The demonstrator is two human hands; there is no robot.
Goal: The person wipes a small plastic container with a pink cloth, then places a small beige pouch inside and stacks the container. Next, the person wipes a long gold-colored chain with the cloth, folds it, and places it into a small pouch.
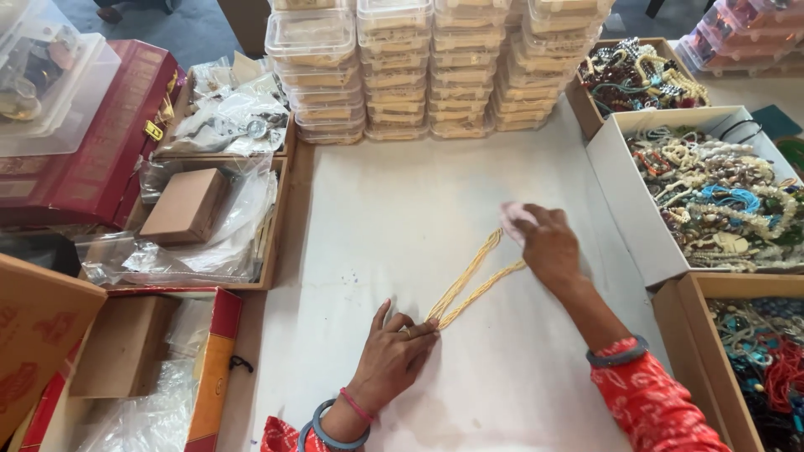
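Note:
A long yellow beaded necklace (pixel 471 279) lies stretched in a narrow loop on a white cloth-covered table (pixel 402 218). My left hand (pixel 392 356) pinches its near end against the cloth. At the far end of the necklace my right hand (pixel 546 244) presses down, holding the strands together with a small pale pink piece (pixel 516 217) under the fingers. Both wrists wear grey bangles, and the sleeves are red with a pattern.
Stacks of clear plastic lidded boxes (pixel 427 67) stand at the back. Open boxes of mixed beaded jewellery (pixel 720 192) line the right side. On the left sit trays with plastic bags, a small brown cardboard box (pixel 184 205) and red cases (pixel 100 142).

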